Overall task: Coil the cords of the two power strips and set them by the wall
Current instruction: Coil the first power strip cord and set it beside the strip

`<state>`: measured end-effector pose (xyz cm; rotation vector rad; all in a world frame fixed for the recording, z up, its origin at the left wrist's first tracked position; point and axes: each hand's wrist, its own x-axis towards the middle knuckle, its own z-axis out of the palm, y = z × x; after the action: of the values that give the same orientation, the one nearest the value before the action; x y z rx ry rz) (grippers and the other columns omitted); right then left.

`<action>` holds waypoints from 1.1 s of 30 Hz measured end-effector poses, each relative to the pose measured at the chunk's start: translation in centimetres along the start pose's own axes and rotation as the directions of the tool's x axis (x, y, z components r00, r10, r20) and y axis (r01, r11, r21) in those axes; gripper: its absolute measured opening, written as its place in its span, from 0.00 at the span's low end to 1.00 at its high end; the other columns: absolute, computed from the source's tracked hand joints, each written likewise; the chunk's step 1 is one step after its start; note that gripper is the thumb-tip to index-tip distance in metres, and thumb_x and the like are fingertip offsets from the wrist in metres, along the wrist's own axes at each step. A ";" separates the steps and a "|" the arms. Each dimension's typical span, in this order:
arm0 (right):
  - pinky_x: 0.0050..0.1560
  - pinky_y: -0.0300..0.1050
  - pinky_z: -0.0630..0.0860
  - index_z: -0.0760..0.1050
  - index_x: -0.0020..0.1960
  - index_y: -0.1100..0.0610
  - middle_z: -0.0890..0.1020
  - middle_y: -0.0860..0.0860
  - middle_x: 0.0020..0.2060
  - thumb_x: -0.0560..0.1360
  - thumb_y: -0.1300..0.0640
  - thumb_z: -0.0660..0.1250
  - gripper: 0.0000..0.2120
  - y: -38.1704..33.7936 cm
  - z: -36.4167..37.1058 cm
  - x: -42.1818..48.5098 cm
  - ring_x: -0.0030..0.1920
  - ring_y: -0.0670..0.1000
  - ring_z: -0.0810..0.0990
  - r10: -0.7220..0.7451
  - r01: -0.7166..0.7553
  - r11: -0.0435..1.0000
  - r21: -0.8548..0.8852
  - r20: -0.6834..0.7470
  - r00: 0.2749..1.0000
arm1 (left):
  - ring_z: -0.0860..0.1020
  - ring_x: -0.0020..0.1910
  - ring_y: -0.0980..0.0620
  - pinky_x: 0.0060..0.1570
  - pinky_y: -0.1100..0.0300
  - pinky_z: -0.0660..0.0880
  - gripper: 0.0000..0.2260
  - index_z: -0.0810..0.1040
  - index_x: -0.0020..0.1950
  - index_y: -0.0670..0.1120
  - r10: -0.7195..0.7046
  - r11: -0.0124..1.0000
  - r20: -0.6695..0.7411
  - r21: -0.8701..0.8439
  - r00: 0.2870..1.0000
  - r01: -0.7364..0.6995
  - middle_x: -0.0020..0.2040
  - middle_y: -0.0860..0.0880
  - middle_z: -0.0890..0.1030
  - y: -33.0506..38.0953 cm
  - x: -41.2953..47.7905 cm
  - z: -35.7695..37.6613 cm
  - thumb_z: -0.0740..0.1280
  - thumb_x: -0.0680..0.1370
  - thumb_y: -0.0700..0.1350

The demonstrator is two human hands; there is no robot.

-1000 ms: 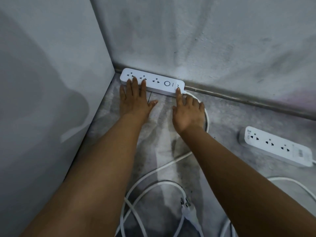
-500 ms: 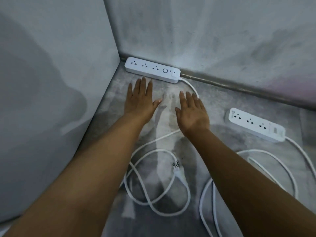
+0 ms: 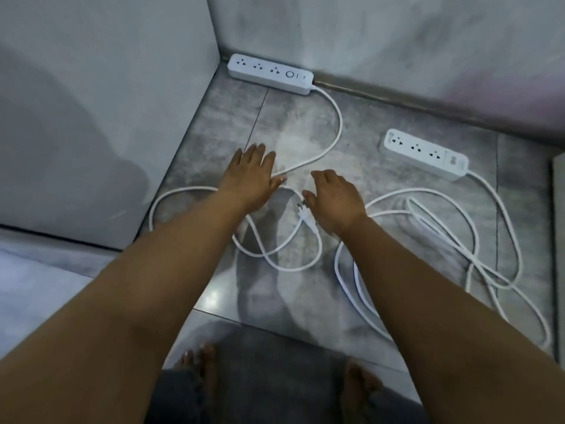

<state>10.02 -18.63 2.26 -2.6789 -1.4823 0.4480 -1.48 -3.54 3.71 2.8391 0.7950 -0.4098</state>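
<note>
- Stretching both arms out over the tiled floor [image 3: 290,117], we have nothing gripped in either hand.
- Our left hand [image 3: 250,179] is palm down, its fingers straight and slightly apart.
- The first cord [image 3: 340,127] runs in under those fingertips from the right; we cannot tell whether they touch it.
- Our right hand [image 3: 334,198] is palm down too, its fingers loosely curled downward and close together, holding nothing.
- The plug [image 3: 305,214] of the first cord lies just beside the right thumb, on the side facing our left hand; we cannot tell whether they touch.
- The first power strip [image 3: 270,73] lies well beyond the left fingertips, in the corner, its long side against the foot of the wall [image 3: 397,41].
- Its cord leaves the strip's right end, bends back toward our fingers and spreads in loose loops nearer us than both hands, uncoiled.
- The second power strip [image 3: 423,154] lies beyond the right fingers and off to their right, well apart from them and lying on open floor apart from the wall.
- The second cord [image 3: 337,264] sprawls in wide, tangled loops to the right of the right hand and along that forearm, also uncoiled.
- Our bare feet [image 3: 200,359] stand far behind both hands.
</note>
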 end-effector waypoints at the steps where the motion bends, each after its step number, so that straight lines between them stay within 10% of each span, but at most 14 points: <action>1: 0.58 0.54 0.70 0.66 0.71 0.60 0.73 0.60 0.65 0.80 0.45 0.57 0.25 -0.1 0.2 -0.6 0.61 0.62 0.75 0.014 -0.014 1.000 -0.019 0.010 1.000 | 0.51 0.78 0.44 0.76 0.47 0.47 0.29 0.53 0.79 0.44 0.013 1.000 -0.002 0.004 1.000 -0.013 0.79 0.42 0.53 0.1 -0.4 0.3 0.50 0.83 0.58; 17: 0.59 0.50 0.73 0.72 0.63 0.61 0.79 0.59 0.60 0.77 0.52 0.63 0.18 -2.6 3.5 -4.2 0.61 0.62 0.77 0.365 -0.434 0.873 0.221 0.294 0.883 | 0.64 0.72 0.42 0.70 0.50 0.59 0.25 0.65 0.74 0.45 0.257 0.966 0.001 0.017 0.966 -0.257 0.75 0.41 0.64 1.9 -5.2 3.3 0.58 0.81 0.56; 21: 0.50 0.54 0.81 0.63 0.63 0.63 0.82 0.63 0.53 0.75 0.54 0.64 0.21 -2.4 1.6 -2.3 0.49 0.61 0.83 0.458 -0.539 0.586 0.605 0.302 0.836 | 0.73 0.63 0.42 0.62 0.50 0.66 0.23 0.71 0.67 0.45 0.295 0.955 -0.049 -0.029 0.954 -0.297 0.64 0.43 0.76 2.3 -5.7 3.1 0.56 0.80 0.60; 24: 0.25 0.46 0.79 0.63 0.63 0.66 0.81 0.61 0.36 0.78 0.64 0.55 0.14 -2.1 -0.8 -0.9 0.23 0.52 0.80 0.454 -0.503 0.073 0.861 0.421 0.786 | 0.76 0.59 0.44 0.56 0.53 0.67 0.25 0.73 0.64 0.49 0.225 0.964 0.017 -0.151 0.974 -0.220 0.56 0.47 0.82 2.7 -5.3 2.1 0.57 0.77 0.66; 27: 0.21 0.39 0.75 0.65 0.61 0.63 0.78 0.57 0.33 0.81 0.64 0.52 0.10 -1.5 -3.4 -0.1 0.19 0.47 0.78 0.424 -0.436 -0.184 0.881 0.471 0.773 | 0.78 0.50 0.44 0.44 0.56 0.67 0.18 0.74 0.47 0.50 0.208 0.957 0.057 -0.220 0.976 -0.191 0.45 0.48 0.81 3.3 -4.5 1.4 0.59 0.78 0.64; 30: 0.24 0.42 0.78 0.64 0.65 0.65 0.81 0.60 0.36 0.80 0.62 0.54 0.14 0.0 -4.5 0.9 0.23 0.52 0.81 0.456 -0.476 -0.071 0.877 0.453 0.766 | 0.75 0.39 0.45 0.38 0.55 0.66 0.16 0.74 0.45 0.46 0.200 0.889 -0.116 -0.396 0.973 -0.230 0.33 0.51 0.73 3.4 -3.6 -0.6 0.60 0.80 0.57; 33: 0.33 0.43 0.76 0.67 0.62 0.57 0.79 0.61 0.50 0.78 0.60 0.54 0.13 1.4 -5.5 1.6 0.35 0.56 0.79 0.505 -0.472 0.424 0.773 0.231 0.832 | 0.74 0.37 0.46 0.38 0.54 0.68 0.15 0.75 0.42 0.45 0.096 0.783 -0.282 -0.571 0.955 -0.247 0.33 0.48 0.75 2.6 -1.9 -4.0 0.62 0.80 0.56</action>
<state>13.44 -17.55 6.89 -2.1999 -0.2234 0.8420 -0.78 -5.68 8.32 2.3347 0.5555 0.1977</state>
